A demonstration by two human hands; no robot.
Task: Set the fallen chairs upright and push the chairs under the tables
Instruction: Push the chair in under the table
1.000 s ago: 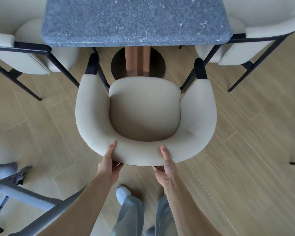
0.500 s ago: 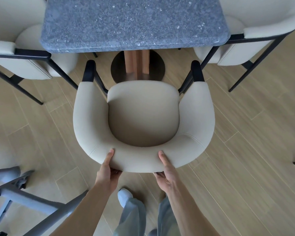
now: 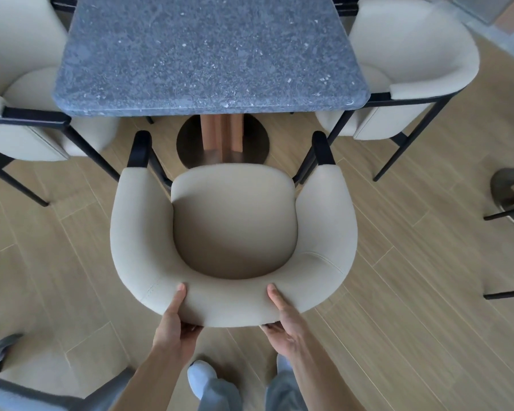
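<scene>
Pulled back from the table (image 3: 211, 54), chair (image 3: 232, 221) backrest gripped by left hand (image 3: 174, 323) and right hand (image 3: 284, 317)

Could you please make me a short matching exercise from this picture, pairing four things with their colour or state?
Things:
1. table top
2. chair in the middle
3. left hand
4. table post

Colour or state:
A. reddish wood on a round dark base
B. speckled blue-grey stone
C. cream, upright, seat not yet under the table
D. holds the chair's backrest, thumb on top

Pairs: 1-B, 2-C, 3-D, 4-A
</scene>
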